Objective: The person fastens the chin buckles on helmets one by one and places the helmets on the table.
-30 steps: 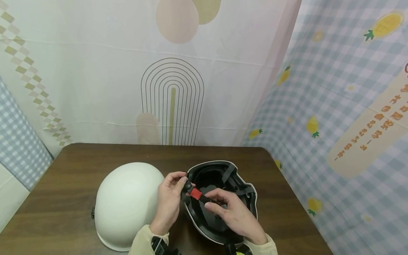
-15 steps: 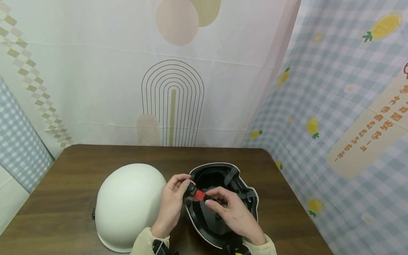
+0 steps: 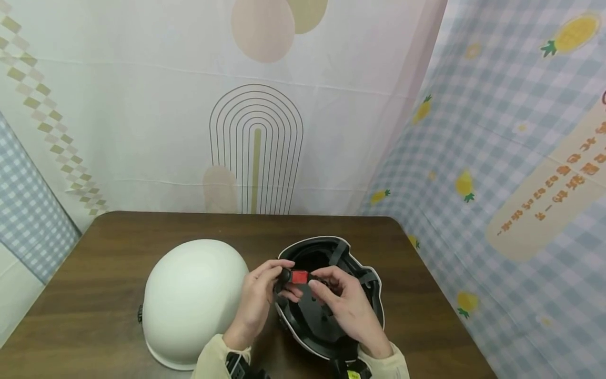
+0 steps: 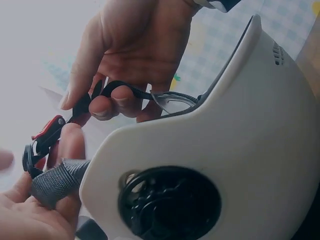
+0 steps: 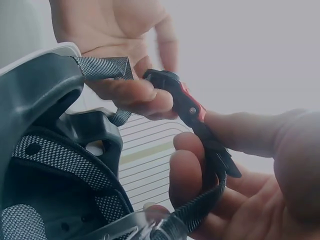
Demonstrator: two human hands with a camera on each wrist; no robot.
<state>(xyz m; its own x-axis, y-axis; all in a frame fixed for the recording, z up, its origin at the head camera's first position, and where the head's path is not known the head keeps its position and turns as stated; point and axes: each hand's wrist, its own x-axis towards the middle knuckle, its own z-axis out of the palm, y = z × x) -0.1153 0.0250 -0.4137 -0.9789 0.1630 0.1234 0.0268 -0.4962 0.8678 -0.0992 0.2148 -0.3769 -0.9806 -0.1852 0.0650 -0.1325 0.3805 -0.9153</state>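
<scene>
A white helmet with a black lining (image 3: 303,321) lies upturned between the hands; its white shell (image 4: 260,120) with a round black knob fills much of the left wrist view. Above its opening is the chin strap buckle (image 3: 299,277), black with a red tab, joined to webbing on both sides. My left hand (image 3: 255,302) holds the buckle's left end, its fingers under the grey webbing (image 4: 60,182). On the other side my right hand (image 3: 347,305) pinches the black strap end (image 5: 220,160) beside the red tab, thumb against fingers. The fingers partly hide the buckle's ends.
A second white helmet (image 3: 194,300) sits dome up on the brown table (image 3: 113,263), close to the left forearm. Patterned cloth (image 3: 161,116) hangs behind the table, and checked cloth (image 3: 454,131) along the right side.
The buckle has swung from a downward slant to nearly level and a little to the right. My left fingers have shifted under it, with lower fingers now showing below. The right hand keeps its pinch.
</scene>
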